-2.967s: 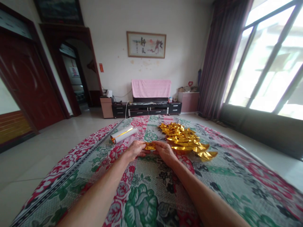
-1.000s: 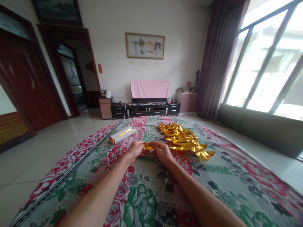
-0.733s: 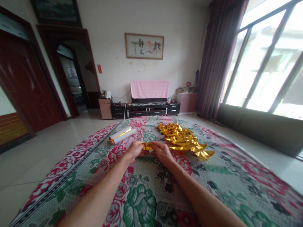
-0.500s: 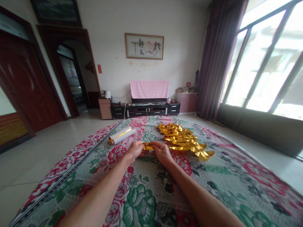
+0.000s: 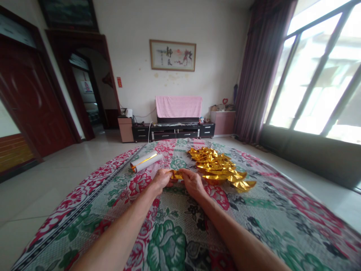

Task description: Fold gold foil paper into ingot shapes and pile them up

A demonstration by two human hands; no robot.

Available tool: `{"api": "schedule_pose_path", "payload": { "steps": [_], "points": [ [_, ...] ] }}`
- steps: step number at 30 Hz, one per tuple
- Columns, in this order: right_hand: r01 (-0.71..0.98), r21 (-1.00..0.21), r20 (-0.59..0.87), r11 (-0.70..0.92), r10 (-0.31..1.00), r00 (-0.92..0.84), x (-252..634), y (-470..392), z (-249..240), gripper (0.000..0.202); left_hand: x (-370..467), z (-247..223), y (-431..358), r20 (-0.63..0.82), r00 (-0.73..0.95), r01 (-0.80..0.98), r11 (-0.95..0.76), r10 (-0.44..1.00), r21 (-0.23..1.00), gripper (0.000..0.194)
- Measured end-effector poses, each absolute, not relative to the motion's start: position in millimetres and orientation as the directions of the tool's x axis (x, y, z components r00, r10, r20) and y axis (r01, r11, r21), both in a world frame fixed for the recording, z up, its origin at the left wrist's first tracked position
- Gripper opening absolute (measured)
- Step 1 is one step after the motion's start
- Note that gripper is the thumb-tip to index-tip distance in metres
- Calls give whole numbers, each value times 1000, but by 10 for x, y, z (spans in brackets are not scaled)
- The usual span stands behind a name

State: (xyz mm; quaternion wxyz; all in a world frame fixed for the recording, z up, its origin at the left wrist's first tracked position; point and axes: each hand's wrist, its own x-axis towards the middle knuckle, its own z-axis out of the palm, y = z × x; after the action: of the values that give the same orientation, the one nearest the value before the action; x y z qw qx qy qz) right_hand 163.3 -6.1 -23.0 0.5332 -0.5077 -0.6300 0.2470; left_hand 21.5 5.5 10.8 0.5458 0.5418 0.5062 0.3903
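Note:
A small piece of gold foil paper (image 5: 176,174) is stretched between my two hands, above the middle of the flowered cloth. My left hand (image 5: 163,178) pinches its left end, with the thumb on the near side. At the right end, my right hand (image 5: 193,180) grips it with the fingers closed. Just right of my right hand lies a heap of folded gold foil boat shapes (image 5: 217,165). A white roll with gold foil showing at its edge (image 5: 146,162) rests beyond my left hand.
The flowered cloth (image 5: 169,241) covers a rounded surface in front of me. Farther off, a black low cabinet (image 5: 166,133) stands against the wall, with a pink cloth (image 5: 179,107) draped over something on it. A window (image 5: 313,79) is at right.
Both hands keep hold of the gold foil paper in almost the same place. The whole view has shifted very slightly.

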Motion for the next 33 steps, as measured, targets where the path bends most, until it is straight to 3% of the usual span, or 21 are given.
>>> {"api": "schedule_pose_path", "payload": {
  "steps": [21,33],
  "points": [
    [259,-916,329,305,943,56,1614,-125,-160,36,184,163,25,-156,202,97,139,967,986,27],
    [321,-901,331,292,941,72,1621,-151,-119,35,180,165,22,-167,202,96,150,965,984,26]
  ]
}}
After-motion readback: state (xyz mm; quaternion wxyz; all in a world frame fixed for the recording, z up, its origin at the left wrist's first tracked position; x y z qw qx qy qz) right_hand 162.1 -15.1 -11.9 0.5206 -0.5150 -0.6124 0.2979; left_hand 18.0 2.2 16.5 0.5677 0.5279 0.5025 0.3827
